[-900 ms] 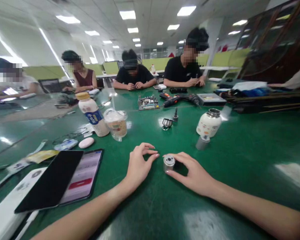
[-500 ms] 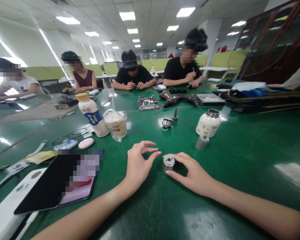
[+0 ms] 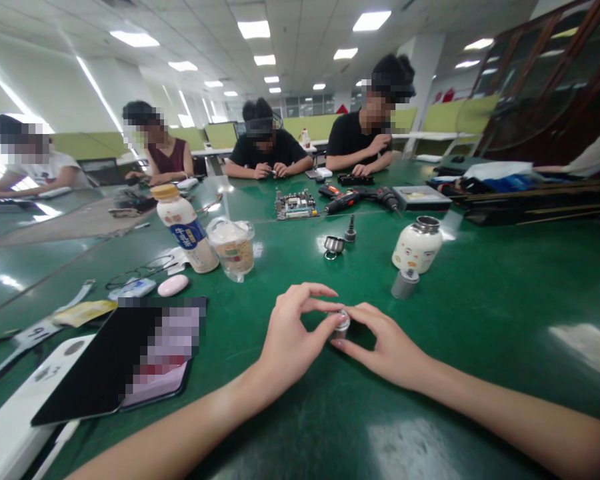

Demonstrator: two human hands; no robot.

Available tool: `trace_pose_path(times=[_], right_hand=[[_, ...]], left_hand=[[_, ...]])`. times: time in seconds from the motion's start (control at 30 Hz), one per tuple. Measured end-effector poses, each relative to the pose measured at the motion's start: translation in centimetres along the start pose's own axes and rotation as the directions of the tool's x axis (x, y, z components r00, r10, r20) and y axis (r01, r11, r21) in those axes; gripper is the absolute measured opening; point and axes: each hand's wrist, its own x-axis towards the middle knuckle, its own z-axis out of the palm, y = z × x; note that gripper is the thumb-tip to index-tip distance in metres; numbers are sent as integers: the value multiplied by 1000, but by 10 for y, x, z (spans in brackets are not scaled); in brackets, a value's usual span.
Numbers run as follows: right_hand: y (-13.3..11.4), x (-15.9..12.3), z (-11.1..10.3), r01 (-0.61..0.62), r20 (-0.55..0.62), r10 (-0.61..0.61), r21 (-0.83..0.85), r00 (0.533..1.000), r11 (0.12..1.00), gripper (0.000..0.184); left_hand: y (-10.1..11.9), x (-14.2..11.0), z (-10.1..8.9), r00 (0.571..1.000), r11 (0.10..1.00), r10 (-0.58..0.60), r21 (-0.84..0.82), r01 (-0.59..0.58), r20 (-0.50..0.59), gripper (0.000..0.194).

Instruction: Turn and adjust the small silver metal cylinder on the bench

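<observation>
1 small metal cylinder [image 3: 342, 332] stands upright on the counter [image 3: 300, 427], right hand [image 3: 394, 352] pinching its sides, probably to steady it. left hand [image 3: 291, 330] curls over the top, can't tell if it's actually gripping anything.

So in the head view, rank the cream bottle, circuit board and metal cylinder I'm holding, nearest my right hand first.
1. Metal cylinder: in your right hand.
2. Cream bottle: beyond, slightly right.
3. Circuit board: farthest, ahead and left.
</observation>
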Motion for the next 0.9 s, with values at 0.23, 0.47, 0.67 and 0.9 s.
trace_pose_path(times=[0.23,0.47,0.67,0.9], right_hand=[[-1,0,0,-21,11,21,-22,1000,1000,19],[0,0,0,-11,16,11,-9,1000,1000,19],[-2,0,-1,-15,29,16,-14,999,1000,28],[-2,0,-1,-16,18,17,-14,1000,1000,35]], left_hand=[[5,-2,-1,988,991,-3,-129,23,153,27],[1,-2,-3,966,966,-39,-238,101,255,30],[-4,0,-2,980,977,-26,-203,68,198,28],[-2,0,-2,996,999,29,-32,-27,80,23]])
